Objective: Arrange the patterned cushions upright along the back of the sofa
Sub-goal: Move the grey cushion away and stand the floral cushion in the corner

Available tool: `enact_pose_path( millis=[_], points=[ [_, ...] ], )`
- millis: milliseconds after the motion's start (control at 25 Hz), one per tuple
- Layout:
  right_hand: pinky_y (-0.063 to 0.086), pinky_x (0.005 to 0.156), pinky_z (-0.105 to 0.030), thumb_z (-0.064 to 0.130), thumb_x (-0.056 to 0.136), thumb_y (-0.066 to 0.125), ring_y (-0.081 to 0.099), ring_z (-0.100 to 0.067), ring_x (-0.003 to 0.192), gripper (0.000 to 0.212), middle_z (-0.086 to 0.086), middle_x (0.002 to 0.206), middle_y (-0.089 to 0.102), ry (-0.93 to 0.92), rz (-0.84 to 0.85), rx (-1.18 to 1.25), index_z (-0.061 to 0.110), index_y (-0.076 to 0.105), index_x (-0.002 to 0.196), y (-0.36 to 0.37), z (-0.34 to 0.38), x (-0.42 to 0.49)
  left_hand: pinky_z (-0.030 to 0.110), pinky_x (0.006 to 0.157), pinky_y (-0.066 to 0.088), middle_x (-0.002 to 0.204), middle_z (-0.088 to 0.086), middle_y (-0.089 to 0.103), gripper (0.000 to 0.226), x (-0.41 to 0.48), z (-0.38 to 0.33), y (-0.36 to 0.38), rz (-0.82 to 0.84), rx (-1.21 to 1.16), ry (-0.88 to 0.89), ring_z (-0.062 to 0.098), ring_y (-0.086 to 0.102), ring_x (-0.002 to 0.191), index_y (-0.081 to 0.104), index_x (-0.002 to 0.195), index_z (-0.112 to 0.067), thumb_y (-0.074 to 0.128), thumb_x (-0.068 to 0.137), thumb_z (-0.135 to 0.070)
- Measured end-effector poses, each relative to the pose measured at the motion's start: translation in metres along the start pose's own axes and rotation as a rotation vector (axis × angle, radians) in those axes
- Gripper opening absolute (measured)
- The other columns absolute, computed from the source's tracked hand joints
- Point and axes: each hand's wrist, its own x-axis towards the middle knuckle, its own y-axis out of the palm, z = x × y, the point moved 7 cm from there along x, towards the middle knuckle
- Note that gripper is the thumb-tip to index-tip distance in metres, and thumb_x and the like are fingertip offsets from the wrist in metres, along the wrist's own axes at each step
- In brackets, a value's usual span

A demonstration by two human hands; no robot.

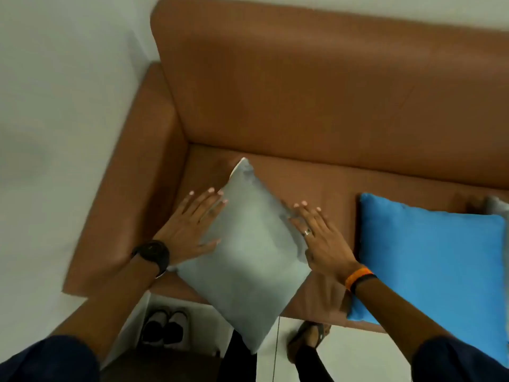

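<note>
A pale grey cushion (248,252) is held between my two hands above the front of the brown sofa (303,86), turned like a diamond with one corner over the floor. My left hand (192,224) presses flat on its left edge, fingers spread. On its right edge lies my right hand (319,238), also flat. A bright blue cushion (429,263) lies flat on the seat to the right. The edge of another grey cushion (498,210) shows at the far right.
The sofa's left armrest (129,188) stands against a white wall. A pair of shoes (164,326) sits on the floor under the sofa's front left. My sandalled foot (308,337) is on the white floor.
</note>
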Motion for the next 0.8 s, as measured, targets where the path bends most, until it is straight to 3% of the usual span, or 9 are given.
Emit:
enact_pose_path(
  millis=[80, 160, 240, 360, 440, 520, 600, 680, 800],
  points=[
    [0.041, 0.123, -0.062, 0.011, 0.075, 0.081, 0.032, -0.041, 0.158, 0.1, -0.024, 0.169, 0.036, -0.063, 0.031, -0.014, 0.017, 0.036, 0.163, 0.047, 0.009, -0.015, 0.071, 0.115, 0.039, 0.168, 0.015, 0.028, 0.099, -0.02, 0.002, 0.05, 0.129, 0.049, 0.043, 0.038, 0.023, 0.156, 0.022, 0.162, -0.015, 0.04, 0.087, -0.077],
    [0.033, 0.128, -0.065, 0.022, 0.086, 0.068, 0.02, -0.042, 0.163, 0.094, -0.023, 0.174, 0.025, -0.138, 0.016, -0.034, 0.024, 0.022, 0.168, 0.092, 0.022, -0.04, 0.078, 0.106, 0.042, 0.165, 0.018, 0.036, 0.105, -0.053, 0.003, 0.102, 0.24, 0.123, 0.04, 0.041, 0.029, 0.154, 0.035, 0.158, -0.018, 0.03, 0.082, -0.091],
    [0.022, 0.126, -0.071, 0.037, 0.096, 0.05, 0.012, -0.044, 0.163, 0.084, -0.02, 0.178, 0.006, -0.224, -0.016, -0.096, 0.032, 0.011, 0.17, 0.128, 0.029, -0.054, 0.084, 0.1, 0.04, 0.164, 0.02, 0.034, 0.099, -0.077, 0.005, 0.137, 0.231, 0.133, 0.073, 0.044, 0.025, 0.152, 0.036, 0.156, -0.025, 0.018, 0.085, -0.092],
    [0.023, 0.119, -0.077, 0.039, 0.101, 0.04, 0.011, -0.046, 0.162, 0.076, -0.016, 0.179, -0.005, -0.232, -0.046, -0.188, 0.035, 0.007, 0.169, 0.153, 0.028, -0.045, 0.088, 0.094, 0.04, 0.16, 0.021, 0.03, 0.082, -0.084, 0.011, 0.16, 0.21, 0.099, 0.085, 0.045, 0.007, 0.157, 0.033, 0.153, -0.033, 0.017, 0.091, -0.085],
    [0.027, 0.117, -0.077, 0.035, 0.101, 0.044, 0.02, -0.046, 0.16, 0.079, -0.015, 0.179, 0.002, -0.19, -0.099, -0.17, 0.035, 0.004, 0.169, 0.153, 0.031, -0.039, 0.084, 0.093, 0.044, 0.159, 0.023, 0.028, 0.085, -0.075, 0.011, 0.167, 0.215, 0.069, 0.043, 0.049, 0.011, 0.154, 0.035, 0.15, -0.034, 0.014, 0.089, -0.088],
    [0.029, 0.116, -0.074, 0.04, 0.099, 0.049, 0.028, -0.042, 0.156, 0.083, -0.013, 0.175, 0.02, -0.175, -0.134, -0.059, 0.036, 0.007, 0.169, 0.142, 0.031, -0.03, 0.074, 0.09, 0.051, 0.16, 0.023, 0.028, 0.094, -0.064, 0.015, 0.16, 0.183, -0.008, 0.013, 0.049, 0.022, 0.148, 0.036, 0.151, -0.031, 0.014, 0.084, -0.094],
    [0.03, 0.115, -0.07, 0.053, 0.095, 0.053, 0.033, -0.036, 0.153, 0.081, -0.01, 0.166, 0.035, -0.172, -0.169, 0.108, 0.035, 0.02, 0.166, 0.113, 0.019, -0.019, 0.066, 0.097, 0.051, 0.162, 0.02, 0.029, 0.105, -0.059, 0.023, 0.14, 0.116, -0.144, -0.018, 0.044, 0.028, 0.148, 0.033, 0.155, -0.027, 0.031, 0.077, -0.098],
    [0.032, 0.117, -0.07, 0.064, 0.09, 0.057, 0.038, -0.03, 0.152, 0.081, -0.007, 0.162, 0.045, -0.141, -0.201, 0.317, 0.028, 0.035, 0.159, 0.074, 0.001, -0.004, 0.064, 0.106, 0.049, 0.162, 0.018, 0.034, 0.106, -0.056, 0.041, 0.109, 0.01, -0.314, -0.069, 0.036, 0.032, 0.148, 0.028, 0.158, -0.024, 0.054, 0.077, -0.087],
    [0.037, 0.116, -0.074, 0.048, 0.08, 0.066, 0.043, -0.019, 0.151, 0.082, 0.003, 0.158, 0.051, -0.024, -0.262, 0.585, 0.024, 0.043, 0.155, 0.008, -0.033, 0.033, 0.062, 0.114, 0.045, 0.159, 0.019, 0.04, 0.1, -0.027, 0.085, 0.051, -0.12, -0.533, -0.164, 0.033, 0.041, 0.146, 0.038, 0.155, -0.011, 0.066, 0.077, -0.068]
  ],
)
